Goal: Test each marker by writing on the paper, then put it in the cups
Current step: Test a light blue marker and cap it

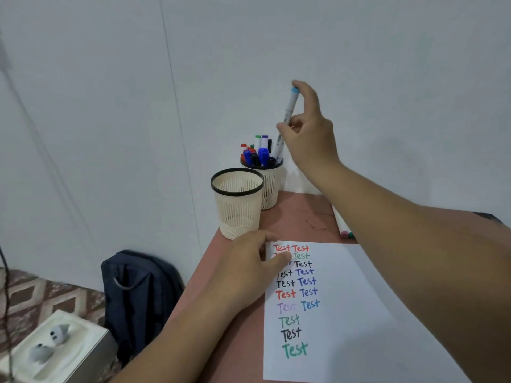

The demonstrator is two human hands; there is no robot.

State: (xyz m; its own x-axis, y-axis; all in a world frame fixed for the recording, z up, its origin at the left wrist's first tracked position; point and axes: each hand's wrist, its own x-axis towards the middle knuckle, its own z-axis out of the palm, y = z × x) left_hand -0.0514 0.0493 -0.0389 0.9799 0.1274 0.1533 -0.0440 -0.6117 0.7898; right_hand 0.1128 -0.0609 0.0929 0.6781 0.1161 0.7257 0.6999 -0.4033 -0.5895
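White plastic with a light-blue end cap, the marker is pinched near its middle by the person's right hand, fingers closed on the barrel, its lower end just entering the far cup, which already bristles with capped markers. It looks light, stiff and smooth, so a fingertip pinch on the barrel should be enough to steer it down among the others. The near cup, cream mesh with a black rim, appears empty. The left hand lies flat on the top-left corner of the paper, fingers loosely spread and holding nothing, beside 2 columns of the word "Test" in many colours. At least 2 more markers lie on the pinkish-red table, partly hidden by the right arm. Pale walls meet behind; a dark backpack leans on the patterned floor.
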